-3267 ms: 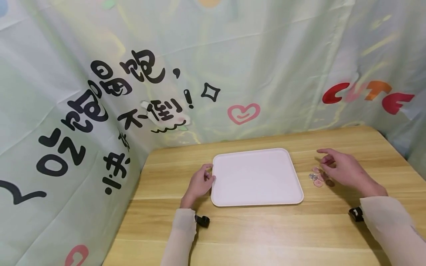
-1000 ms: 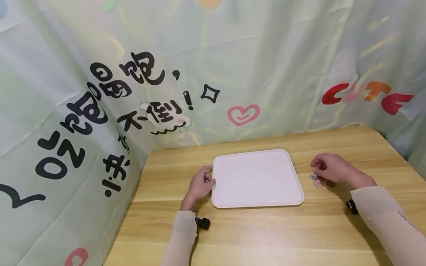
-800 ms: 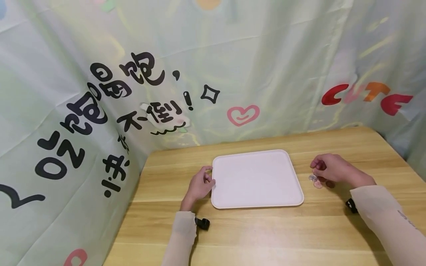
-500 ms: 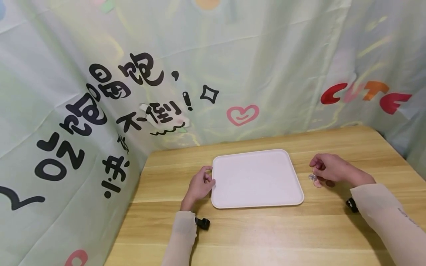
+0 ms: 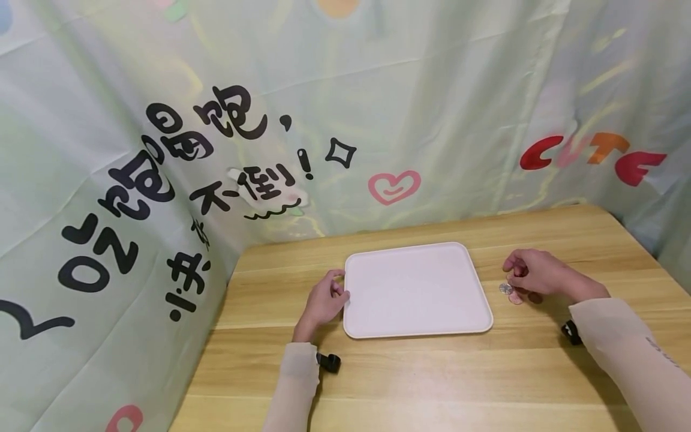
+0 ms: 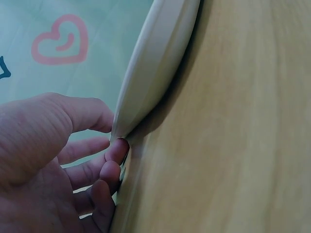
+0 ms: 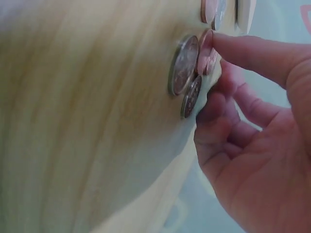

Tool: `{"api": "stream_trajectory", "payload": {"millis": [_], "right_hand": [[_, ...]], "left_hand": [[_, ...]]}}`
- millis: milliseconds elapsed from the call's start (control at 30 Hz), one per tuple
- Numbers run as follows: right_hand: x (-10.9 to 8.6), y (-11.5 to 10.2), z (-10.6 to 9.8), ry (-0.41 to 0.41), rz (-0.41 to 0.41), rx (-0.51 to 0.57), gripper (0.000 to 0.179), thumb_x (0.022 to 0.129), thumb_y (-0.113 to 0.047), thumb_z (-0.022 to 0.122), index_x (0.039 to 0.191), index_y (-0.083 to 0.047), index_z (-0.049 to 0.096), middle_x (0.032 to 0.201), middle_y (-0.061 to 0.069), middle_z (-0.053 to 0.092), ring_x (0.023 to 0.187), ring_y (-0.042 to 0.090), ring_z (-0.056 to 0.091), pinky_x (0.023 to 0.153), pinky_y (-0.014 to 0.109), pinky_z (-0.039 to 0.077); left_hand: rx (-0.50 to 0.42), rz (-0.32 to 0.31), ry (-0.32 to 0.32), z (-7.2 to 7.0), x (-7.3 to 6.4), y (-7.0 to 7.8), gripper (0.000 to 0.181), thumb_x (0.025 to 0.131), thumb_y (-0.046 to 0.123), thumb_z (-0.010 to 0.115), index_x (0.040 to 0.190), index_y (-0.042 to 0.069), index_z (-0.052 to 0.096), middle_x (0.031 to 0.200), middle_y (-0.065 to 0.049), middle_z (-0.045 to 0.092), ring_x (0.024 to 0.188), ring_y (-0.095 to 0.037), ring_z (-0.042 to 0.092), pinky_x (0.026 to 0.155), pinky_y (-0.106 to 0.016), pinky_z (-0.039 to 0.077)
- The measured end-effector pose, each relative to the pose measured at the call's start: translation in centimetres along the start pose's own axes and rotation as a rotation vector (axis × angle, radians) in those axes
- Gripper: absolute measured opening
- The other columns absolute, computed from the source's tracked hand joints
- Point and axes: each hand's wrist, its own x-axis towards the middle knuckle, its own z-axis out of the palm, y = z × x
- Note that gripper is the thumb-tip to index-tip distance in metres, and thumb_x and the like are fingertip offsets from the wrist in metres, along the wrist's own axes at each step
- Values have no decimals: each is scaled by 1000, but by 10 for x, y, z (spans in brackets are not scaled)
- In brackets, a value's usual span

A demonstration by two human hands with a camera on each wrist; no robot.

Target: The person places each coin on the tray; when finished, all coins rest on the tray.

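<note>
A pale pink tray [image 5: 415,291] lies on the wooden table. My left hand [image 5: 326,297] holds its left rim; in the left wrist view the thumb [image 6: 99,115] sits on the rim and the fingertips bunch just below. To the tray's right is a small cluster of coins. My right hand [image 5: 540,273] bends over them, thumb and fingers curled at a copper coin [image 7: 206,51] whose edge the thumb touches. Beside that one lie a larger coin [image 7: 184,65] and a dark silver coin [image 7: 192,97]. A shiny silver coin [image 5: 505,288] shows left of the right fingertips. The hand covers part of the cluster.
The wooden table [image 5: 410,384] reaches back to a pale green printed curtain [image 5: 459,120], which also hangs along the left and right sides. Each wrist carries a small black camera, the left one [image 5: 329,362] close over the tabletop.
Since the earliest frame my right hand has come down and left onto the coins, its fingers drawing together. Over the last second it barely moves. The left hand keeps its place on the tray.
</note>
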Motion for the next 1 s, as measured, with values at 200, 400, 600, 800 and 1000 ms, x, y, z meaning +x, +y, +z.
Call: {"api": "stream_trajectory", "payload": {"millis": [200, 400, 600, 800, 1000], "right_hand": [[-6, 4, -5, -20, 42, -13, 25, 101, -19, 77, 99, 4, 66, 77, 3, 69, 69, 17, 62, 71, 33, 52], [-5, 5, -5, -97, 38, 12, 23, 106, -18, 70, 98, 3, 65, 77, 1, 70, 67, 15, 62, 69, 28, 49], [4, 0, -3, -126, 18, 15, 21, 102, -12, 66, 83, -4, 68, 66, -3, 64, 60, 14, 57, 61, 26, 44], [1, 0, 0, -41, -10, 12, 9, 99, -4, 69, 95, 2, 64, 77, 2, 68, 69, 15, 62, 68, 28, 51], [2, 1, -3, 36, -19, -50, 16, 95, -7, 77, 100, 1, 63, 88, 6, 69, 79, 15, 63, 73, 33, 54]], "left_hand": [[-3, -5, -3, 0, 0, -1, 52, 101, 13, 75, 149, 6, 58, 95, -6, 68, 78, -15, 56, 73, -27, 45], [-4, -9, -4, 0, -1, 0, 52, 101, 13, 75, 149, 6, 59, 96, -7, 68, 78, -15, 56, 73, -27, 45], [-4, -17, -1, 0, -1, 0, 52, 101, 13, 75, 149, 7, 59, 96, -7, 67, 79, -15, 56, 72, -27, 45], [-9, 4, -1, 0, 0, -1, 52, 100, 13, 75, 149, 6, 59, 96, -8, 69, 77, -14, 56, 72, -27, 46], [-22, 0, 5, -1, -1, 1, 52, 100, 13, 74, 149, 6, 59, 96, -8, 69, 77, -15, 56, 71, -27, 45]]}}
